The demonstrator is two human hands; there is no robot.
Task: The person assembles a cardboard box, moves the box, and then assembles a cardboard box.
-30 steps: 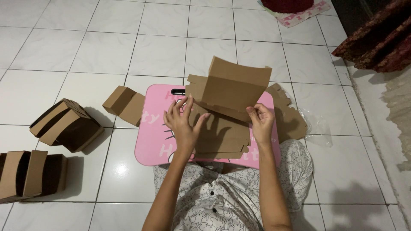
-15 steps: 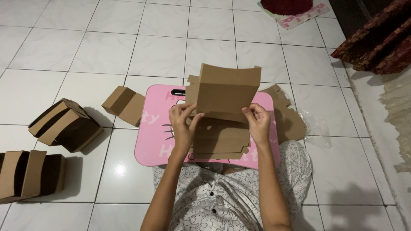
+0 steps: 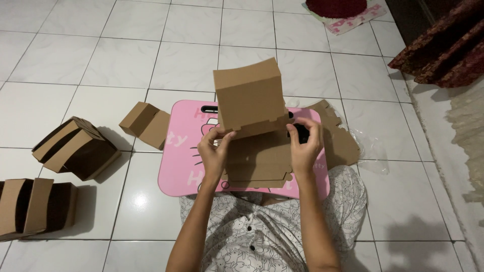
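A brown cardboard box blank (image 3: 249, 98) is held upright above a pink lap tray (image 3: 184, 151). My left hand (image 3: 214, 153) grips its lower left edge, and my right hand (image 3: 305, 148) grips its lower right edge. The upper panel is folded up and forward, and a flat panel (image 3: 259, 161) of the same piece lies below on the tray. More flat brown cardboard (image 3: 340, 138) lies on the tray's right side, partly hidden by the held piece.
A small folded box (image 3: 146, 123) sits left of the tray. Two larger folded boxes (image 3: 75, 148) (image 3: 33, 206) lie on the white tile floor at the left. Clear plastic wrap (image 3: 373, 148) lies right of the tray. Dark red fabric (image 3: 443, 48) is at the upper right.
The top panel of the cardboard has been folded up and squared into a box shape, rising higher. Both hands shifted slightly lower along its bottom edge.
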